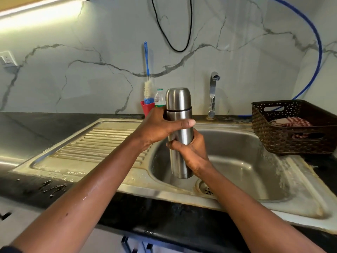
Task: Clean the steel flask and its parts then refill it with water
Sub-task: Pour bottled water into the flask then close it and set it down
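A: Report the position of the steel flask point(179, 132).

B: It is held upright over the sink basin point(242, 161), clear of the basin floor, with its cap point(177, 98) seated on top. The drain point(205, 188) lies below and just right of its base.

A: State the grip.

B: The left hand point(156, 128) wraps the upper body just below the cap joint, thumb across the front, fingers closed around the back. The right hand point(191, 154) clasps the lower body from the right side, fingers curled tight against the steel.

A: List the nearby items.

B: A bottle brush point(147, 77) with a blue handle stands in a red holder point(146, 106) behind the flask, against the marble backsplash. A small clear bottle point(159, 97) stands beside the holder. The faucet point(213, 92) rises at the rear of the sink, right of the flask; no water is visible at its spout. A dark woven basket point(291, 141) holding a checked cloth point(293, 123) sits on the right rim. The drainboard point(94, 145) lies to the left.
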